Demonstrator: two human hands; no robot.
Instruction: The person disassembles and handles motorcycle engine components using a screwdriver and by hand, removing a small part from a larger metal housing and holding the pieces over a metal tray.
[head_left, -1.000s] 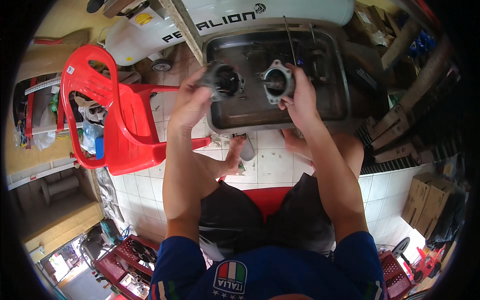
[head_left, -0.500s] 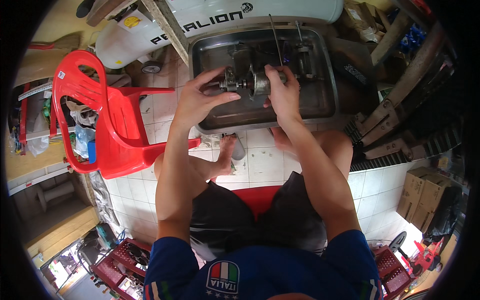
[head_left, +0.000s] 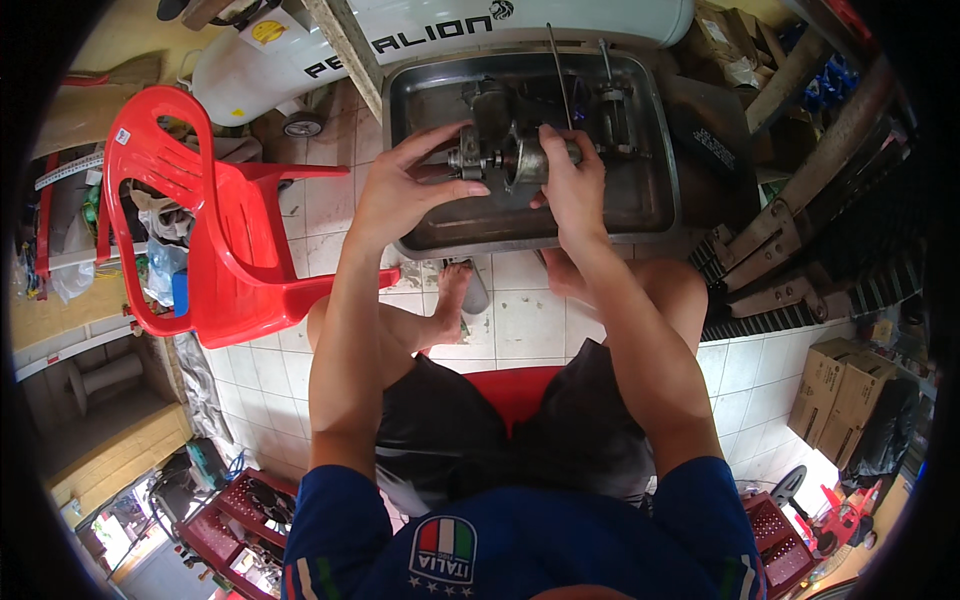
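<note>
My right hand [head_left: 576,192] is wrapped round a grey metal cylinder [head_left: 526,160], which looks like a motor housing. A shaft [head_left: 495,160] juts from the cylinder's left end and carries a metal end piece [head_left: 467,155]. Around that end piece my left hand [head_left: 392,188] is spread, thumb below and fingers above, with a visible gap between them; firm contact cannot be made out. All this is held over a dark metal tray [head_left: 440,242]. Behind it in the tray lie another dark metal part [head_left: 490,105] and a clamp-like metal part [head_left: 614,115]. A thin rod [head_left: 558,75] leans across the far rim.
A red plastic chair [head_left: 235,235] stands at left. Beyond the tray lies a white tank [head_left: 560,25], with a wooden post [head_left: 345,45] before it. Metal framework [head_left: 770,240] borders the right side, and cardboard boxes [head_left: 840,400] sit at lower right.
My left hand's fingers have parted slightly from the end piece, showing more of it. The cylinder has shifted slightly, with my right hand still round it. The whole view has moved a little.
</note>
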